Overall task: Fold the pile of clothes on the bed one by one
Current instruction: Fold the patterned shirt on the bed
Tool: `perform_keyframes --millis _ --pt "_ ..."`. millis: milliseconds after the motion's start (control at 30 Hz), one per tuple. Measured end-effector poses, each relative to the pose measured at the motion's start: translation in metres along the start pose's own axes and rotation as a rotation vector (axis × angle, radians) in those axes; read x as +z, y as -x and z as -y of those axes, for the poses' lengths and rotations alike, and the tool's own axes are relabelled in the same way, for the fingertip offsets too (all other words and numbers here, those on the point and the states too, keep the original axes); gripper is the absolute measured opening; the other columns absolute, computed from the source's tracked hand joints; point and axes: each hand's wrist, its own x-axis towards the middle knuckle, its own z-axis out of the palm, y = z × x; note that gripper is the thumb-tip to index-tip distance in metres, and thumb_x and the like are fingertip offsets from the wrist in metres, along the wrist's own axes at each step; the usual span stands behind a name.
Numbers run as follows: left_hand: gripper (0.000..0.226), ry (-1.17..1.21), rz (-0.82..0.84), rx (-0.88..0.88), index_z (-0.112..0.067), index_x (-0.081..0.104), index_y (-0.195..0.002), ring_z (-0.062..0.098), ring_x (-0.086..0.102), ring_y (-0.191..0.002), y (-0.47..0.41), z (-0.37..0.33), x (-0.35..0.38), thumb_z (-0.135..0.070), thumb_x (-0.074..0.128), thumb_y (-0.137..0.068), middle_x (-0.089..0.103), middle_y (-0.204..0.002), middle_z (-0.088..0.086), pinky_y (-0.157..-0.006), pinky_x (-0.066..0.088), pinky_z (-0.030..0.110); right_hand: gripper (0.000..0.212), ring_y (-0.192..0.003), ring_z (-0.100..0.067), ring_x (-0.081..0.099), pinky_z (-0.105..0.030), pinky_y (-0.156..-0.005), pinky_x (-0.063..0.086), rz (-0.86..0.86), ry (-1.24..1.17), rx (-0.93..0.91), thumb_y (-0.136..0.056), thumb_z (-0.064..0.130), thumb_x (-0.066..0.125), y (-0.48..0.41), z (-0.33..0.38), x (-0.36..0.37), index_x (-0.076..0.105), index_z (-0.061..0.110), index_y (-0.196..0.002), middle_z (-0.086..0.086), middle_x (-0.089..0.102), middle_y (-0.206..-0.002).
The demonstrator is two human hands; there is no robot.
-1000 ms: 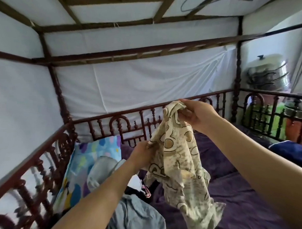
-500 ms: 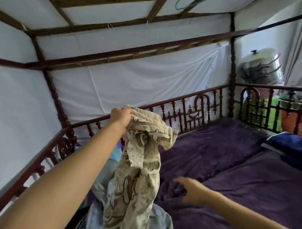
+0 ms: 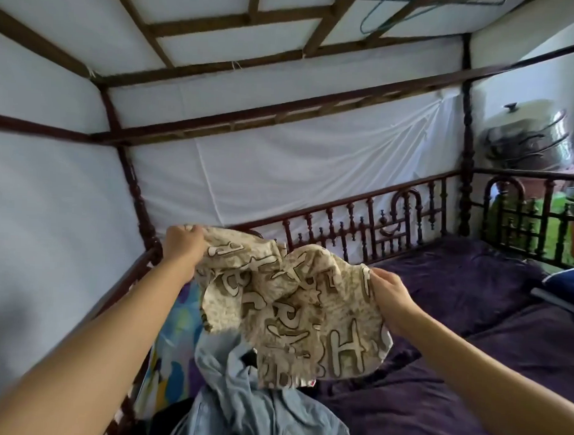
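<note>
**Now opening out one garment, with no fold begun**

Head view: the person holds a cream lettered garment (image 3: pixel 292 302) in the air between both hands, above the near-left part of the bed (image 3: pixel 469 370). The left hand (image 3: pixel 183 246) is the higher one and grips a bunched edge, its fingers (image 3: pixel 194 234) curled over the cloth. The right hand (image 3: pixel 390 295), lower and further right, grips the opposite edge with its fingers closed on the fabric. The cloth sags crumpled between them and is not pulled flat. Its lower hem hangs just over the pile (image 3: pixel 240 401) — a pale blue denim piece lies on top, with something dark beneath that I cannot make out. The pile lies at the left side of the bed, beside a bright patterned pillow (image 3: pixel 173 350) and near the carved wooden rail (image 3: pixel 360 226).

Judged from this, the step in hand is opening the garment to find its shape, since no fold shows in it. The next move calls for drawing the hands apart to take out the slack. The piece can then be laid flat on the bed to the right of the pile — far enough over that folding does not catch the denim.
</note>
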Motion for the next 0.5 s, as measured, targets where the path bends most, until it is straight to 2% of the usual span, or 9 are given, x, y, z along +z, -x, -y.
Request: perform_keyframes --millis 100,167,200,267,300,333,367,433,500 --pt "0.028 -0.373 0.255 0.008 0.002 0.066 -0.098 0.035 0.061 -0.102 0.009 0.041 0.000 -0.023 0.059 -0.088 0.066 -0.105 0.022 -0.081 0.045 0.035 0.030 -0.066 -0.023 0.045 -0.036 -0.063 0.034 0.016 0.088 -0.061 -0.097 0.033 0.052 -0.007 0.055 -0.006 0.062 0.012 -0.078 -0.010 0.050 -0.071" --pt "0.025 -0.550 0.389 0.126 -0.007 0.066 -0.090 0.030 0.062 -0.096 0.024 0.053 0.009 -0.031 0.065 -0.084 0.066 -0.094 0.011 -0.074 0.043 0.031 0.028 -0.063 -0.022 0.038 -0.034 -0.059 0.029 0.074 0.202 -0.114 -0.098 0.029 0.049 -0.007 0.083 0.007 0.057 0.015 -0.075 -0.008 0.043 -0.068" --pt "0.033 -0.477 0.451 0.170 -0.012 0.064 -0.098 0.027 0.060 -0.097 0.036 0.053 0.016 -0.037 0.071 -0.079 0.063 -0.098 0.007 -0.076 0.043 0.030 0.024 -0.065 -0.022 0.036 -0.034 -0.061 0.027 0.096 0.265 -0.136 -0.098 0.025 0.047 -0.007 0.093 0.015 0.055 0.015 -0.079 -0.007 0.042 -0.072" --pt "0.077 -0.136 0.714 0.184 -0.020 0.055 -0.123 0.020 0.054 -0.106 0.063 0.042 0.030 -0.057 0.080 -0.060 0.055 -0.111 0.001 -0.086 0.044 0.031 0.018 -0.066 -0.020 0.035 -0.033 -0.062 0.025 0.144 0.359 -0.150 -0.098 0.020 0.044 -0.006 0.105 0.030 0.051 0.015 -0.081 -0.006 0.040 -0.075" --pt "0.091 0.009 0.856 0.178 -0.021 0.053 -0.127 0.017 0.054 -0.107 0.075 0.037 0.039 -0.064 0.080 -0.052 0.056 -0.113 0.000 -0.088 0.045 0.030 0.018 -0.065 -0.020 0.033 -0.032 -0.061 0.024 0.169 0.388 -0.147 -0.097 0.018 0.044 -0.005 0.108 0.036 0.050 0.014 -0.081 -0.007 0.038 -0.075" --pt "0.086 0.097 0.963 0.192 -0.020 0.057 -0.123 0.014 0.057 -0.103 0.085 0.034 0.048 -0.063 0.080 -0.052 0.061 -0.109 0.000 -0.085 0.047 0.029 0.018 -0.066 -0.021 0.033 -0.032 -0.060 0.023 0.189 0.408 -0.140 -0.096 0.015 0.045 -0.005 0.110 0.040 0.052 0.011 -0.080 -0.007 0.038 -0.075" --pt "0.064 0.134 1.025 0.219 -0.018 0.064 -0.112 0.011 0.061 -0.092 0.095 0.033 0.055 -0.055 0.080 -0.062 0.066 -0.099 0.002 -0.078 0.050 0.028 0.019 -0.068 -0.021 0.033 -0.032 -0.059 0.023 0.207 0.418 -0.129 -0.096 0.013 0.046 -0.003 0.111 0.041 0.054 0.007 -0.079 -0.007 0.038 -0.076" --pt "0.026 0.161 0.993 0.215 -0.011 0.070 -0.086 0.013 0.063 -0.071 0.108 0.035 0.066 -0.037 0.073 -0.082 0.069 -0.079 0.008 -0.065 0.050 0.029 0.021 -0.064 -0.021 0.032 -0.029 -0.055 0.024 0.236 0.428 -0.096 -0.095 0.012 0.050 0.000 0.111 0.036 0.053 0.004 -0.076 -0.007 0.038 -0.070" --pt "0.026 0.179 0.902 0.187 -0.012 0.066 -0.073 0.012 0.060 -0.060 0.111 0.039 0.075 -0.035 0.068 -0.087 0.067 -0.065 0.004 -0.055 0.048 0.024 0.027 -0.054 -0.020 0.036 -0.025 -0.047 0.030 0.208 0.521 -0.060 -0.095 0.017 0.054 0.002 0.111 0.025 0.049 0.008 -0.070 -0.008 0.038 -0.061"
